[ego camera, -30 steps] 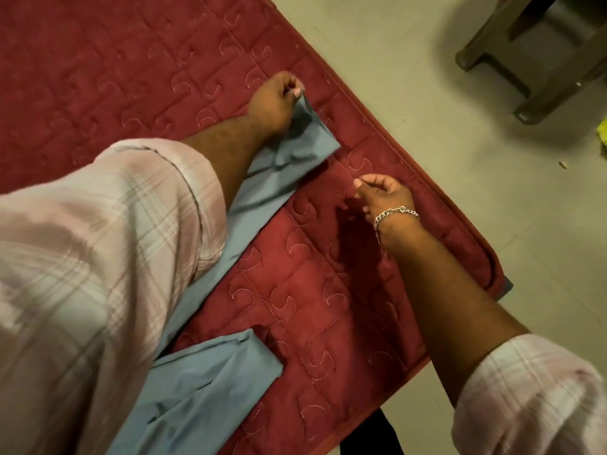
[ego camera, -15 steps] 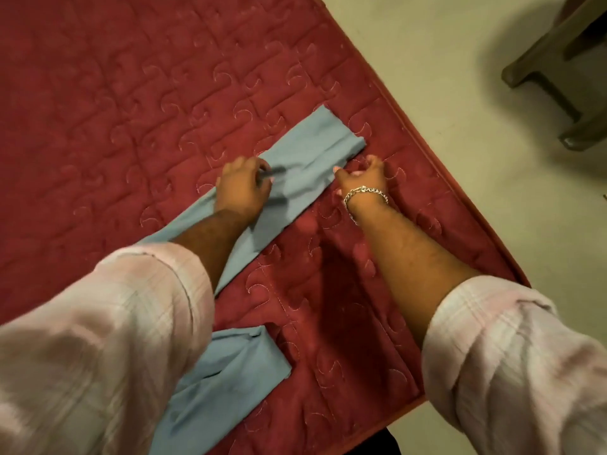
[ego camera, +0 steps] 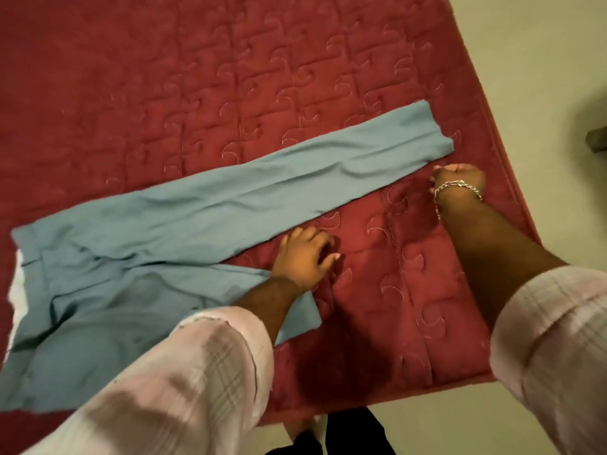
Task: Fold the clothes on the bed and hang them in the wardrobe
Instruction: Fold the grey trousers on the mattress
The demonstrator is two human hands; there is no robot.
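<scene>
Light blue trousers [ego camera: 203, 218] lie spread on the red quilted bed [ego camera: 203, 77]. One leg stretches flat toward the far right corner, and the other leg is folded short near me. My left hand [ego camera: 303, 257] rests on the quilt at the near edge of the long leg, between the two legs, with its fingers relaxed. My right hand [ego camera: 460, 178], which wears a chain bracelet, sits on the quilt just below the long leg's hem. Its fingers are curled under, and no cloth shows in them.
The bed's right edge and near corner [ego camera: 512, 178] border a pale tiled floor [ego camera: 542, 77]. A dark furniture leg [ego camera: 596, 139] shows at the far right. A white lining peeks out at the trousers' waist [ego camera: 18, 290] on the left.
My view pulled back and left, so the whole trousers now show. My left hand slid off the long leg to its near edge. My right hand stays by the hem.
</scene>
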